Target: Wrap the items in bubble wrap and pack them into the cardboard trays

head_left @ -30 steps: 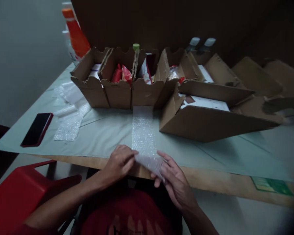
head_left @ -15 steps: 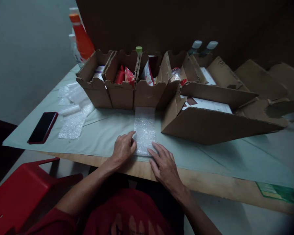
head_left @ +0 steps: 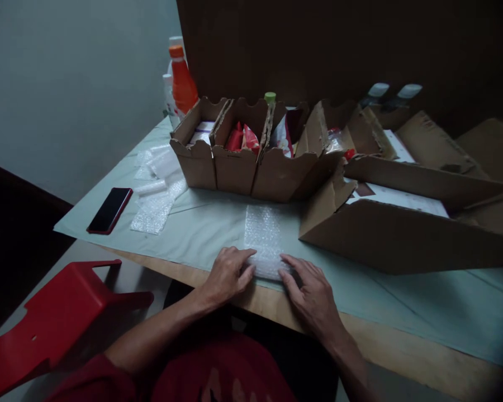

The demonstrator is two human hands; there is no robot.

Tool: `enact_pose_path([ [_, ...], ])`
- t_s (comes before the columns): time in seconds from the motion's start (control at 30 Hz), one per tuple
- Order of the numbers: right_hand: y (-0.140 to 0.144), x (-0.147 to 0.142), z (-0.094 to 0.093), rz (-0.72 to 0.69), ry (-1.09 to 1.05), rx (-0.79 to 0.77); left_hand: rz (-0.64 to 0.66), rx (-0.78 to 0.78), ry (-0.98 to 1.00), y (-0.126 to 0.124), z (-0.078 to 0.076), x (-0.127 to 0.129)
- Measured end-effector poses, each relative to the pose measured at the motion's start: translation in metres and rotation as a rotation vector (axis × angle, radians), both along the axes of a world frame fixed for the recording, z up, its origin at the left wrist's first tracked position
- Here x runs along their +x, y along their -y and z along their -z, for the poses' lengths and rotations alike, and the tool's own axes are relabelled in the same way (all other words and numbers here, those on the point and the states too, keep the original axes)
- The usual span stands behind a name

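A strip of bubble wrap (head_left: 262, 233) lies on the pale green cover of the table (head_left: 201, 223), running from the cardboard boxes toward me. Its near end is folded or rolled over. My left hand (head_left: 227, 273) presses on that near end from the left, fingers curled over it. On the right side of the same end rests my right hand (head_left: 312, 290), fingertips on the wrap.
A row of open cardboard boxes (head_left: 243, 162) holds red packets. A large open carton (head_left: 402, 234) lies at the right. More bubble wrap (head_left: 155, 206) and a dark phone (head_left: 109, 210) lie at the left. An orange bottle (head_left: 183, 84) stands behind. A red stool (head_left: 58, 318) is beside me.
A second ago both hands held the wrap's near end lifted off the table edge. They laid it down, and now they press on the folded end. The camera has swung left.
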State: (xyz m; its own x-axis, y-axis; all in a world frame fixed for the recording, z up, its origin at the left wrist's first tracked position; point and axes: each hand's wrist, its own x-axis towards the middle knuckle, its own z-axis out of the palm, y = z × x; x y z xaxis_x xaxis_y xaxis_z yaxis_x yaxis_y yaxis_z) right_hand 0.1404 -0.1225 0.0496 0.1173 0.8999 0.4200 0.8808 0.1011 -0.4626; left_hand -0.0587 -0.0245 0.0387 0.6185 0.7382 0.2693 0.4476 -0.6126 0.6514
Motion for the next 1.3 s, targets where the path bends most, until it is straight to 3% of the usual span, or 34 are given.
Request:
enact_pose_path([
  [0.1, 0.001, -0.004, 0.004, 0.031, 0.149, 0.127, -0.062, 0.026, -0.085, -0.008, 0.004, 0.006],
  [0.23, -0.003, -0.007, 0.015, -0.094, 0.26, 0.05, -0.068, 0.105, -0.095, -0.01, 0.004, 0.008],
  [0.37, -0.01, -0.005, 0.019, -0.117, 0.19, 0.011, 0.095, 0.192, -0.035, -0.004, -0.001, -0.002],
  [0.5, -0.005, -0.001, 0.011, -0.178, 0.027, -0.062, 0.202, 0.081, -0.009, -0.001, -0.007, -0.013],
  [0.6, 0.0, -0.002, 0.005, -0.111, 0.004, -0.027, 0.123, -0.01, -0.01, -0.006, -0.005, -0.009],
  [0.73, -0.002, -0.007, 0.005, -0.01, 0.162, 0.107, -0.011, 0.023, -0.09, -0.016, 0.003, 0.006],
  [0.83, -0.007, -0.008, 0.011, -0.089, 0.249, 0.058, -0.05, 0.083, -0.066, -0.017, 0.006, 0.011],
  [0.9, -0.011, -0.007, 0.015, -0.113, 0.248, 0.031, -0.001, 0.126, -0.025, -0.014, 0.005, 0.009],
  [1.07, -0.011, -0.005, 0.011, -0.134, 0.043, -0.009, 0.093, 0.102, 0.001, -0.007, -0.002, -0.003],
  [1.17, -0.009, -0.006, 0.007, -0.112, -0.038, -0.128, 0.015, 0.043, 0.014, -0.007, -0.004, -0.007],
  [1.3, -0.02, -0.007, 0.007, 0.05, 0.075, -0.185, -0.138, -0.056, 0.105, -0.007, -0.002, -0.009],
])
